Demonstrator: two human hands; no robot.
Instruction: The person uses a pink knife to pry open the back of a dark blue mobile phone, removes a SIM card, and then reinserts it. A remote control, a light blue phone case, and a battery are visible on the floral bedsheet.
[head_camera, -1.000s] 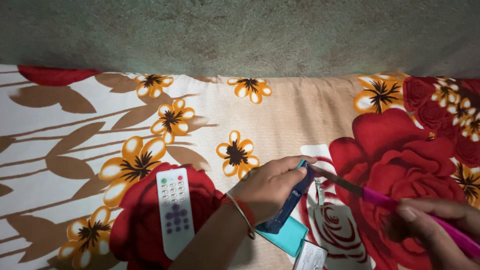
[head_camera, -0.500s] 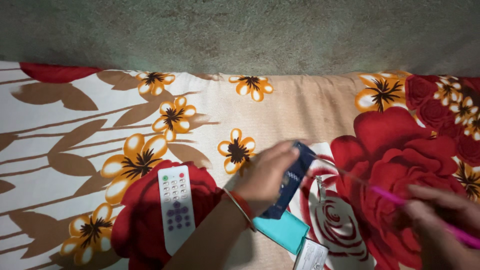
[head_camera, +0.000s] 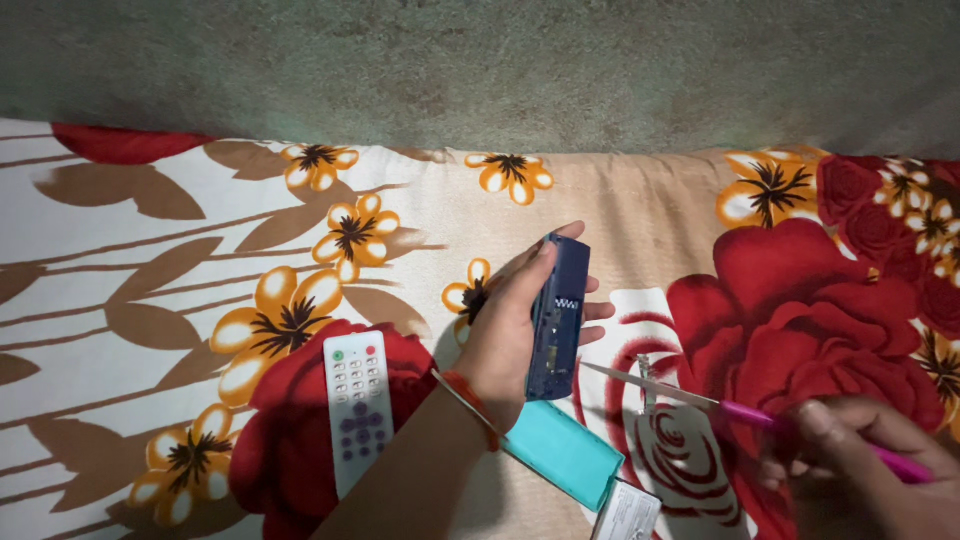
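My left hand (head_camera: 515, 325) grips a dark blue rectangular device (head_camera: 557, 318), held upright above the flowered bedsheet (head_camera: 180, 250). My right hand (head_camera: 865, 470), at the lower right, holds a pink-handled tool (head_camera: 740, 412) whose thin metal blade points left toward the bottom of the blue device without touching it. A white remote control (head_camera: 357, 405) with small buttons lies on the sheet to the left of my left forearm. A red band circles my left wrist.
A teal flat box (head_camera: 565, 455) lies under my left wrist, with a small white packet (head_camera: 627, 515) beside it at the bottom edge. A grey-green wall (head_camera: 480, 70) runs behind the bed.
My left hand has lifted the blue device and turned it more upright. The right hand with the pink tool has shifted, its blade now pointing at the device's lower end.
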